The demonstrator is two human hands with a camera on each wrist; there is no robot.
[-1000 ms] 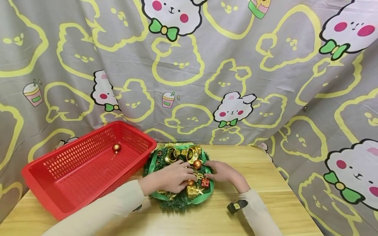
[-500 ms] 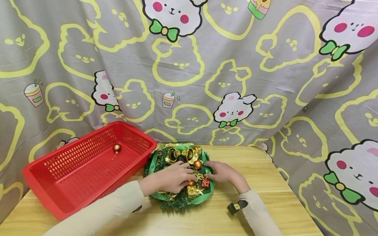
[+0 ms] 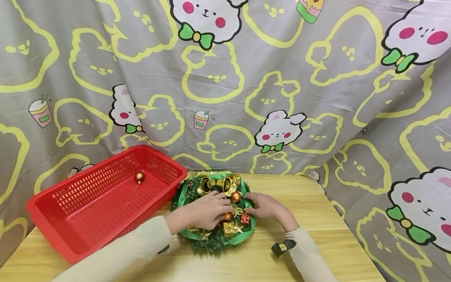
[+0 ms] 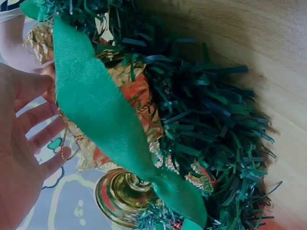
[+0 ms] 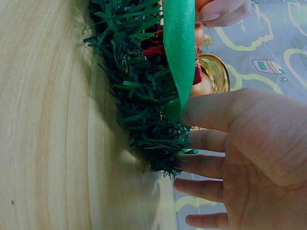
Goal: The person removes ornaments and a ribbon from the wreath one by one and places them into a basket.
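A green tinsel wreath (image 3: pixel 215 244) lies on the table, trimmed with green ribbon (image 4: pixel 96 91), gold bells (image 3: pixel 230 184), a small red gift box (image 3: pixel 244 218) and a gold star (image 3: pixel 237 227). My left hand (image 3: pixel 206 211) reaches over its middle, thumb and fingers pinching a copper-coloured bauble (image 3: pixel 228 216); in the left wrist view a thin gold cord (image 4: pixel 64 151) hangs by the fingers. Above that bauble sits a second copper ball (image 3: pixel 235 196). At the wreath's right edge my right hand (image 3: pixel 264 205) touches the ribbon and tinsel, its fingers straight and spread in the right wrist view.
A red perforated basket (image 3: pixel 105 235) stands left of the wreath, its near end by my left sleeve. Inside it lies another copper bauble (image 3: pixel 139 177). Wooden tabletop (image 3: pixel 331 235) extends to the right. A patterned curtain (image 3: pixel 225 149) hangs behind the table.
Both hands stay nearly in place. The left fingers and the bauble they pinch shift very slightly upward in the head view.
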